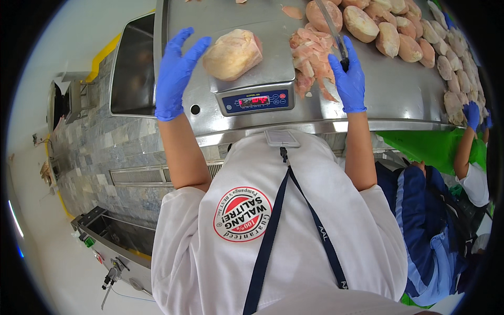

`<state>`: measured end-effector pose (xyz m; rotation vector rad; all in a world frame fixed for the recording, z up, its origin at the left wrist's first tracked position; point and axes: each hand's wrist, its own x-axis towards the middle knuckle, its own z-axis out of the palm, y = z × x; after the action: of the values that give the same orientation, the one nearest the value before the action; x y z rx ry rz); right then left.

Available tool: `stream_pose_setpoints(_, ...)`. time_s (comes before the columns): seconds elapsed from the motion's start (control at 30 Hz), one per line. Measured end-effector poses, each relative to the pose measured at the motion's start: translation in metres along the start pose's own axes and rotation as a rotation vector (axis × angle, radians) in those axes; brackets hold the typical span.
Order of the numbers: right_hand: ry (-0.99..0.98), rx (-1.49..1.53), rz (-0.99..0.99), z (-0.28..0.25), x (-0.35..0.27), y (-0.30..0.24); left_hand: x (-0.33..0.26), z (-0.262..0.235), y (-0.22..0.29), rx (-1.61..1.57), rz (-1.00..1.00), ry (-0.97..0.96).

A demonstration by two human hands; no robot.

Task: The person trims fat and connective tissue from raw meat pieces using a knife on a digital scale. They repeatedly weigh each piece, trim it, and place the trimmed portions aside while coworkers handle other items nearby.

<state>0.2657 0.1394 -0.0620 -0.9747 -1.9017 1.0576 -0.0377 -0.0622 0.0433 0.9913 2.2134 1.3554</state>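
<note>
A rounded lump of pale, fat-covered meat [234, 54] rests on the steel platform of a digital scale [255, 100], whose red display is lit. My left hand [177, 76], in a blue glove, is at the lump's left side with its fingers stretched and apart, holding nothing. The gloved right hand [350, 79] is closed round the dark handle of a knife [331, 22]. Its long blade points away from me, over the far meat. Between the scale and my right hand lies a heap of thin pink meat trimmings [311, 56].
Many similar meat lumps [388, 39] cover the right part of the steel table [388, 94]. At its left stands a deep steel sink [133, 68]. Co-workers are at the right, one with a blue-gloved hand [472, 114] near the meat. A round hole [195, 109] pierces the tabletop.
</note>
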Motion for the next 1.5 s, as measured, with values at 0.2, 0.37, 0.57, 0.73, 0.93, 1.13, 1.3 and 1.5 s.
stream_pose_setpoints(0.2,-0.072,-0.084,-0.015,0.031,-0.012,-0.019,-0.012,0.072,-0.012,0.570,0.187,0.010)
stream_pose_setpoints(0.37,-0.187,-0.095,-0.023,0.047,-0.046,-0.056,-0.002,0.083,-0.009,0.482,0.196,-0.174)
stream_pose_setpoints(0.57,-0.375,-0.184,0.082,0.039,-0.058,-0.056,0.001,0.078,-0.001,0.290,0.281,-0.241)
stream_pose_setpoints(0.73,-0.397,-0.176,-0.027,0.056,-0.033,-0.058,0.010,0.074,-0.014,0.241,0.405,-0.258)
stream_pose_setpoints(0.93,-0.535,-0.114,0.072,0.077,0.006,-0.097,0.009,0.073,-0.012,0.230,0.282,-0.250)
stream_pose_setpoints(1.13,-0.439,0.078,0.057,0.107,0.026,-0.069,0.008,0.069,-0.009,0.408,0.433,-0.211)
stream_pose_setpoints(1.3,-0.476,0.215,0.051,0.081,-0.004,-0.062,0.005,0.056,-0.022,0.472,0.467,-0.069)
stream_pose_setpoints(1.5,-0.600,-0.168,0.094,0.030,-0.033,-0.059,-0.023,0.070,-0.011,0.221,0.197,-0.119)
